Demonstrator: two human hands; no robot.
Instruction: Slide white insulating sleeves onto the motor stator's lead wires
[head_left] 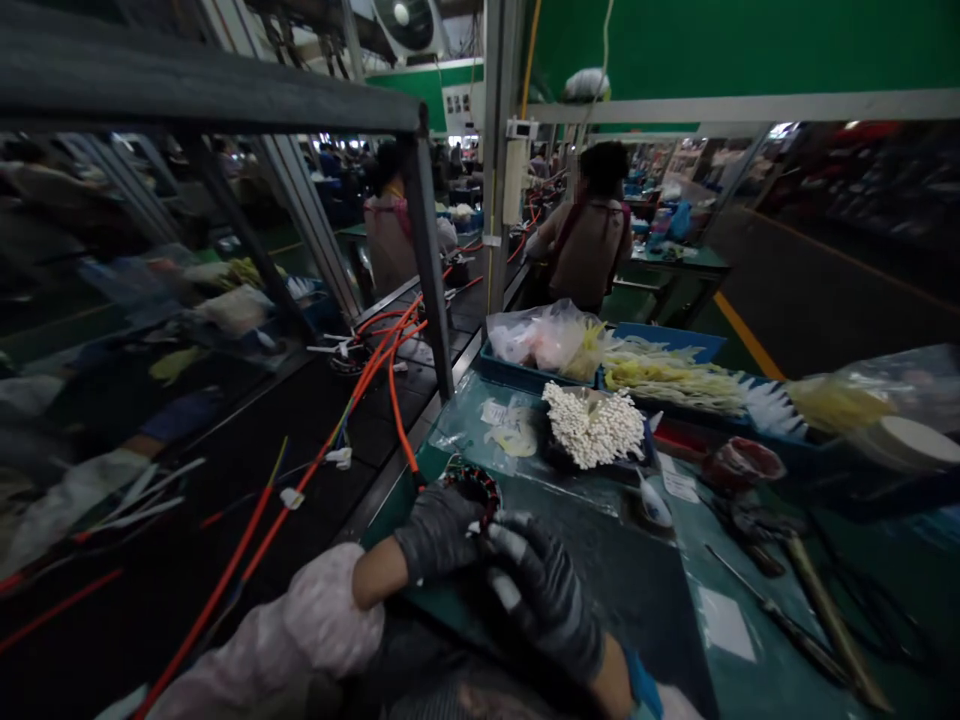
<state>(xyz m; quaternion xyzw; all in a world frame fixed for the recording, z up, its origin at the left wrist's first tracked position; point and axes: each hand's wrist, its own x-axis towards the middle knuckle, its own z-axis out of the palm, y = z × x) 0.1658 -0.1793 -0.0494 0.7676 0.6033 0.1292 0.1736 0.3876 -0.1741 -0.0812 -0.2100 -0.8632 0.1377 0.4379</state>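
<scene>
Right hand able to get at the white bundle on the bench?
Probably yes: only green mat lies between the gloved right hand and the white bundle, with the wound stator off to the left.

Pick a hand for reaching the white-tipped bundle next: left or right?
Right, probably. The right hand lies nearer the white-tipped bundle, with nothing between them; the left hand is farther off, pressed against the wound coil ring.

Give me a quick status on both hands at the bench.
Left hand gloved, on the wound stator. Right hand gloved, white piece in its fingers at the stator. Bundle of white-tipped pieces lying beyond, on the green mat.
</scene>
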